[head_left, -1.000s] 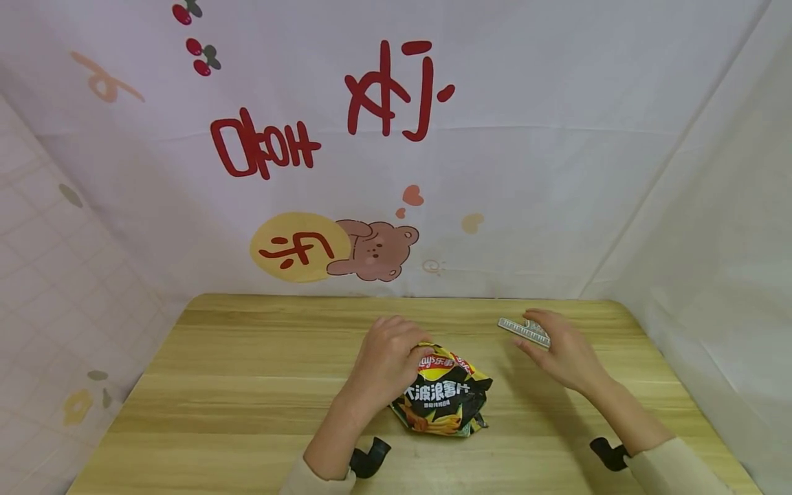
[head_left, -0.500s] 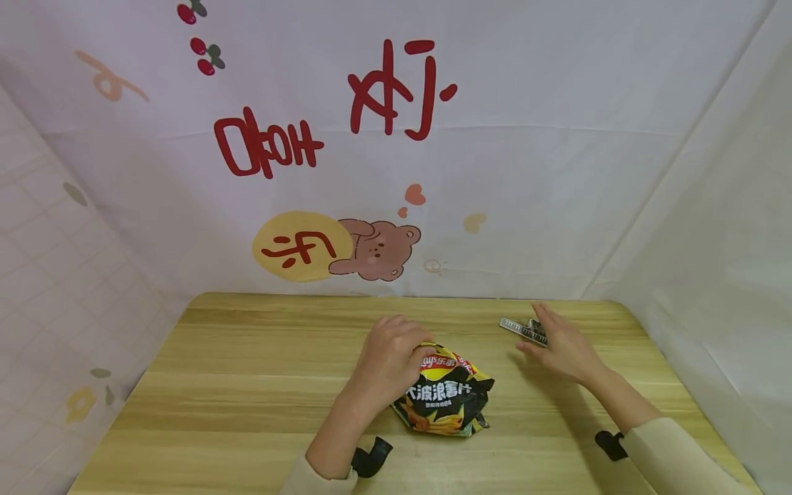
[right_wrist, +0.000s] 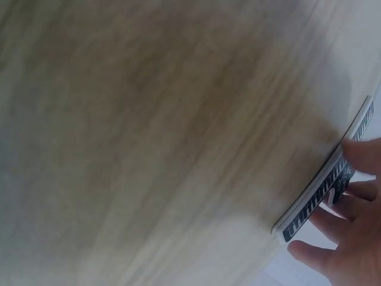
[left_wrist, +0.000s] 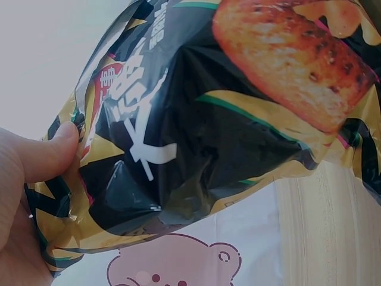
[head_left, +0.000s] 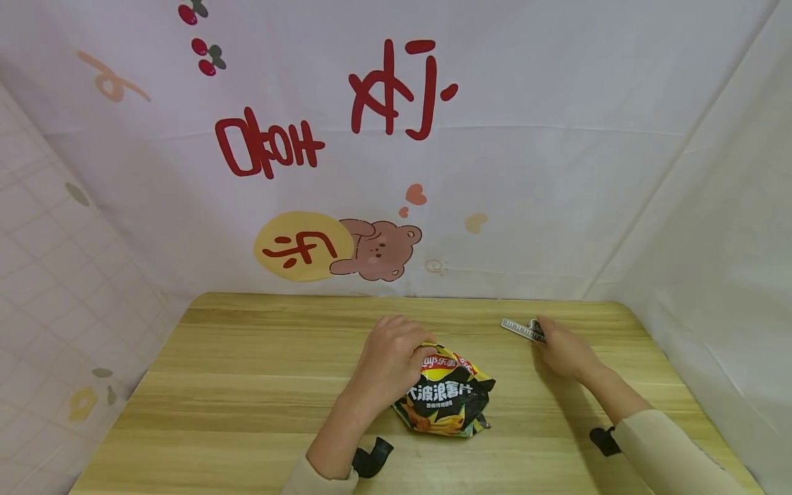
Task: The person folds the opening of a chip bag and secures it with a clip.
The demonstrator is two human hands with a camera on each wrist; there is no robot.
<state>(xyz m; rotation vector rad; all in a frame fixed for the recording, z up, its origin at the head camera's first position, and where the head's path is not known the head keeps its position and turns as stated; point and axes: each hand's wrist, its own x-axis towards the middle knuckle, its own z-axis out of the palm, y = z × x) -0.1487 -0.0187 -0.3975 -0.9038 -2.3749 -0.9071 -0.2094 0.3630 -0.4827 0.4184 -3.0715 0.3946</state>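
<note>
A black and yellow bag of potato chips point(head_left: 442, 399) stands on the table, crumpled and leaning. My left hand point(head_left: 392, 357) grips its upper left edge, and in the left wrist view the thumb point(left_wrist: 50, 154) presses on the wrapper point(left_wrist: 196, 131). Further back on the right lies a long, narrow bag clip point(head_left: 521, 330) with a black and white key-like pattern. My right hand point(head_left: 566, 347) is at the clip's right end. The right wrist view shows its thumb point(right_wrist: 362, 156) on the clip point(right_wrist: 315, 193), its fingers on the other side; some contact is hidden.
Both hands work over a light wood-grain table point(head_left: 247, 357). A white cloth with printed red characters and a bear point(head_left: 380, 251) hangs behind, and cloth walls stand at both sides. Black bent pieces point(head_left: 373, 458) sit by each sleeve.
My right hand has gone from spread fingers around the clip to closing its thumb and fingers at the clip's right end. The left hand and the chip bag have stayed put.
</note>
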